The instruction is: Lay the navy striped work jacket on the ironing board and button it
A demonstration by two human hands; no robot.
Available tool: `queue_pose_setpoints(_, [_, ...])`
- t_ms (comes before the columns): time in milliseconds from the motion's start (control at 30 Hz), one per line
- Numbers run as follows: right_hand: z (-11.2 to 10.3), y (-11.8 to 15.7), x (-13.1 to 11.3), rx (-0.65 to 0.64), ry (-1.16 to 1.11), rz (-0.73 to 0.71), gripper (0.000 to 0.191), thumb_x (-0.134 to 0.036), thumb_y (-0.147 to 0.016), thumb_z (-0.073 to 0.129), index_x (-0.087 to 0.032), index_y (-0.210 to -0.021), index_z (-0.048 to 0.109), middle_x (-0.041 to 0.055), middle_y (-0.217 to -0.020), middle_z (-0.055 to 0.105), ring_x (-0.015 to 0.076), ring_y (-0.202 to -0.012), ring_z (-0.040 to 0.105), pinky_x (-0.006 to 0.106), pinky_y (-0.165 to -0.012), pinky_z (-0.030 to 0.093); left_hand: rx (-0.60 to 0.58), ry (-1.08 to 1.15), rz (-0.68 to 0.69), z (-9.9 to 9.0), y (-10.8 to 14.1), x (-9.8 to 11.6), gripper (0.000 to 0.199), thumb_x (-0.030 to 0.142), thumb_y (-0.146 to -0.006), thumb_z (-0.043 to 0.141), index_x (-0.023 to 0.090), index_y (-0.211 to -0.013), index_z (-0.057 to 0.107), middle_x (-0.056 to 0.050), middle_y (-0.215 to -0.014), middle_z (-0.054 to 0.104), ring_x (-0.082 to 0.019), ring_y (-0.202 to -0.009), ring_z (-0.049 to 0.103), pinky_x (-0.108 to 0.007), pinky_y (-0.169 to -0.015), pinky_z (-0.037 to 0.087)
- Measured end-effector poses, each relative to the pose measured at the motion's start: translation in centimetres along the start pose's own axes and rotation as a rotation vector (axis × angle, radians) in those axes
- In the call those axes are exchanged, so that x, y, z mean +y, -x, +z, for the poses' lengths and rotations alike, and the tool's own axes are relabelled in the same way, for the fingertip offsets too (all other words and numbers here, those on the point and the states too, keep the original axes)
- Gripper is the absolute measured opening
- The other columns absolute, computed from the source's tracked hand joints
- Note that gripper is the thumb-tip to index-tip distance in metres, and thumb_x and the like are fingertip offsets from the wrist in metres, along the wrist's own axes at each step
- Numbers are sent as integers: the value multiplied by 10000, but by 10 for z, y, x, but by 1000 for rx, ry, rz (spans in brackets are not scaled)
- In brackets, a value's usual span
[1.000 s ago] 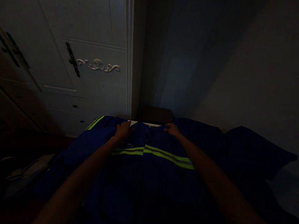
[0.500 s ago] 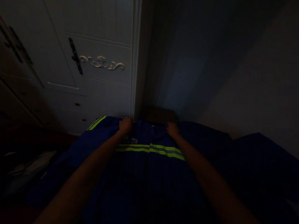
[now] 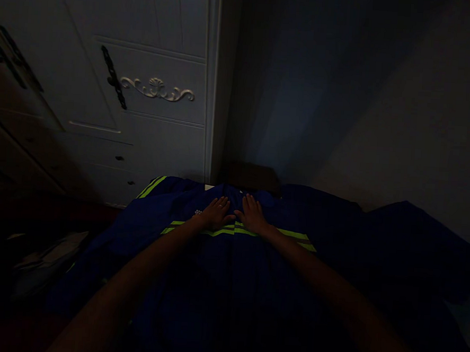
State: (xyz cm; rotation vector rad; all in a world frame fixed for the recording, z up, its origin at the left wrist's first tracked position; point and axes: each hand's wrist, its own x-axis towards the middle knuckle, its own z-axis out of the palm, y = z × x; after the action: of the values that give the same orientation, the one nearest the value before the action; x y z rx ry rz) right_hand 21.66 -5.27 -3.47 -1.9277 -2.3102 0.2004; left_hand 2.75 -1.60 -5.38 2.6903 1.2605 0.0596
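A dark blue jacket [image 3: 229, 271] with yellow-green and grey stripes lies spread out before me, its collar end away from me. My left hand [image 3: 217, 213] rests flat on its upper chest, fingers apart, with a ring on one finger. Close beside it, my right hand [image 3: 252, 214] also lies flat on the fabric, just right of the front closure. The two thumbs nearly meet over the stripe. Neither hand holds anything. The lower part of the jacket is lost in darkness.
A white cabinet [image 3: 161, 145] with dark handles and a carved ornament stands at the back left. Behind the collar is a brown block-like object [image 3: 251, 177]. A wall [image 3: 413, 128] rises at the right. Pale items [image 3: 50, 255] lie in shadow at the left.
Both hands have let go of the jacket's shoulder area near the collar, moved inward and slightly toward me, and opened flat on the chest. The view has tilted slightly.
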Motion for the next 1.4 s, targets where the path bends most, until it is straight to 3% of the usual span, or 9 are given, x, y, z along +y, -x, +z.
queue_pose_setpoints(100, [19, 0, 3, -77, -10, 26, 759, -569, -990, 224, -36, -1531, 235, 210, -1594, 186, 314, -1492, 133, 489, -1192, 107, 22, -28, 9, 7, 0, 1, 773, 590, -965, 208, 55, -1520, 268, -195, -1597, 188, -294, -1498, 101, -451, -1210, 83])
queue_pose_setpoints(233, [30, 0, 9, -53, 22, -9, 786, -590, -987, 159, -26, -1530, 236, 211, -1588, 207, 316, -1490, 141, 483, -1195, 86, 37, -10, 14, 3, 2, 0, 746, 583, -969, 203, 83, -1512, 307, -183, -1590, 231, -295, -1493, 144, -456, -1205, 115])
queue_pose_setpoints(500, [14, -11, 6, -162, 35, 21, 828, -613, -973, 117, -7, -1526, 230, 210, -1590, 206, 330, -1483, 161, 505, -1183, 130, 135, -39, 19, 1, 0, 3, 635, 542, -974, 288, 121, -1415, 464, -192, -1501, 422, -308, -1412, 355, -464, -1150, 261])
queue_pose_setpoints(800, [16, -34, 27, -141, 54, 14, 807, -591, -978, 173, -4, -1531, 207, 188, -1601, 177, 284, -1491, 152, 431, -1195, 116, 182, 6, -21, 5, 9, 6, 656, 527, -974, 299, 88, -1444, 426, -199, -1532, 371, -306, -1450, 287, -465, -1184, 189])
queue_pose_setpoints(867, [16, -37, 30, -138, 60, 28, 806, -589, -979, 174, 3, -1525, 222, 192, -1598, 186, 289, -1487, 166, 435, -1193, 126, 180, 89, -28, 5, 8, 5, 645, 521, -963, 334, 92, -1433, 443, -196, -1538, 363, -299, -1458, 271, -465, -1190, 160])
queue_pose_setpoints(967, [14, -37, 29, -136, 66, 33, 784, -576, -984, 191, -9, -1525, 231, 196, -1597, 191, 287, -1485, 176, 437, -1191, 136, 218, 455, -80, 0, 2, 1, 600, 527, -875, 512, 123, -1314, 579, -175, -1499, 434, -306, -1449, 290, -471, -1193, 125])
queue_pose_setpoints(1100, [8, -35, 25, -129, 69, 38, 738, -556, -990, 224, -46, -1523, 260, 195, -1593, 210, 287, -1478, 201, 441, -1184, 158, 286, 814, -174, -19, -3, -7, 537, 612, -858, 445, 167, -949, 732, -128, -1172, 705, -299, -1223, 569, -431, -1065, 378])
queue_pose_setpoints(1233, [2, -29, 13, -98, 53, 63, 709, -525, -995, 252, -37, -1509, 277, 230, -1574, 241, 310, -1470, 219, 498, -1169, 171, 445, 932, -241, -41, 21, -4, 603, 642, -858, 398, 129, -921, 710, -98, -973, 738, -244, -968, 661, -336, -856, 502])
queue_pose_setpoints(1400, [-7, 4, -9, -14, -27, -45, 649, -455, -997, 320, -41, -1497, 307, 200, -1578, 252, 281, -1481, 197, 466, -1194, 124, 592, 943, -293, -50, 87, 21, 445, 510, -851, 507, 138, -1007, 694, -96, -1017, 733, -235, -973, 660, -344, -878, 495])
